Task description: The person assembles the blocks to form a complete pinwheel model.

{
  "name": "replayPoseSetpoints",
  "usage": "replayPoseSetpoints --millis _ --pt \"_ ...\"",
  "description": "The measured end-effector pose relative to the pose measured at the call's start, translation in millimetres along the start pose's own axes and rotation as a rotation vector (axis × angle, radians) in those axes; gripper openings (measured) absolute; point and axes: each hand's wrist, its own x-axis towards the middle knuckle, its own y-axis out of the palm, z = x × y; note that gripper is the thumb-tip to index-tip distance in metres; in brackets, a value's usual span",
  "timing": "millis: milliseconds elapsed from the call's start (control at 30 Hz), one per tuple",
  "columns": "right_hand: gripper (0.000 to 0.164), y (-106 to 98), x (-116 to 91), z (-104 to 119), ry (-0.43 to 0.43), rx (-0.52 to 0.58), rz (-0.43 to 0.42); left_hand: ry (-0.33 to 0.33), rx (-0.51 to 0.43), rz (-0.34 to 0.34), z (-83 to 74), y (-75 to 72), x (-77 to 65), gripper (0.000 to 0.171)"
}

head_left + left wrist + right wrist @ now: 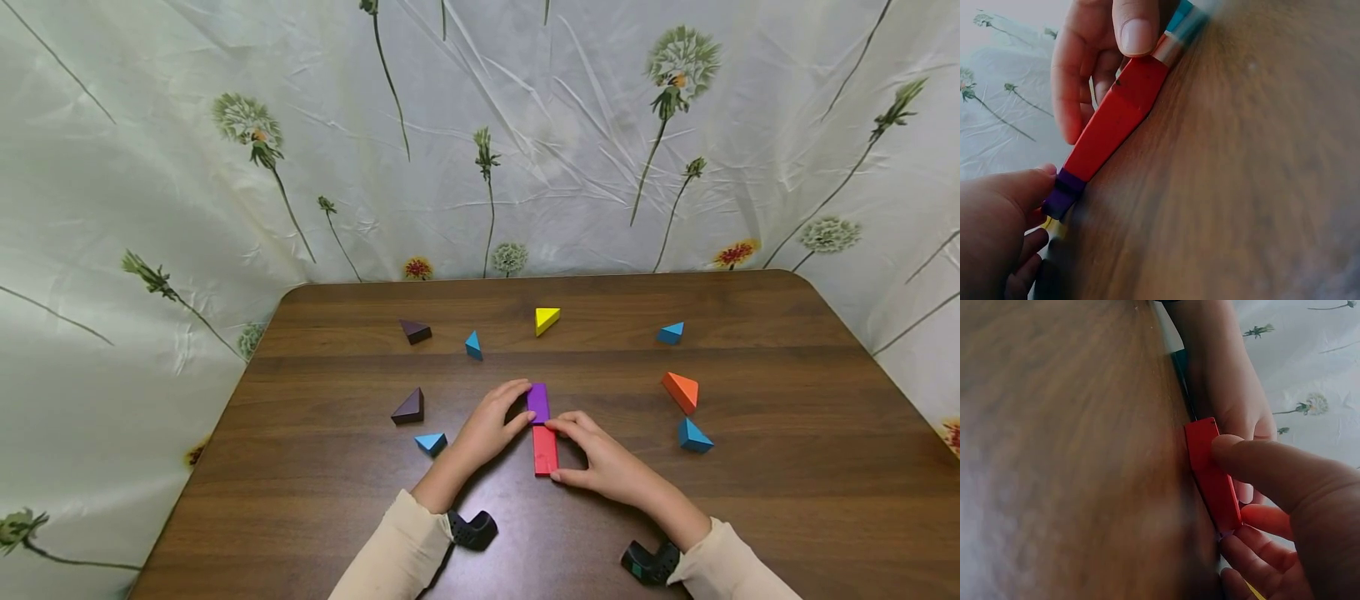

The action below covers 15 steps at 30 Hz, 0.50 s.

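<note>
In the head view a purple rectangular block (537, 402) and a red rectangular block (545, 452) lie end to end on the table. My left hand (487, 425) holds the purple block from its left side, thumb near the end that meets the red one. From the right, my right hand (603, 462) grips the red block between thumb and fingers, thumb at its near end. The left wrist view shows the red block (1116, 119) lined up with the purple block (1064, 194). In the right wrist view the right thumb rests against the red block (1213, 481).
Around the brown table (315, 517) lie triangular blocks: a yellow triangle (547, 320) behind, dark purple ones (410, 408) and blue ones (431, 443) at left, an orange triangle (682, 392) and more blue ones (694, 436) at right. A flowered curtain (450, 167) hangs behind.
</note>
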Motion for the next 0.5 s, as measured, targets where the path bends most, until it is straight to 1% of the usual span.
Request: replayPoseSetpoints --millis 100,300,500 --pt "0.059 1.1 0.4 -0.6 -0.004 0.001 -0.005 -0.001 -0.002 0.002 -0.4 0.5 0.0 0.045" --pt "0.059 1.9 1.0 -1.6 -0.014 0.006 -0.021 0.019 0.006 -0.005 -0.9 0.8 -0.2 0.044" --pt "0.062 2.0 1.8 -2.3 -0.011 0.001 -0.017 0.021 0.011 -0.006 -1.1 0.5 -0.4 0.044"
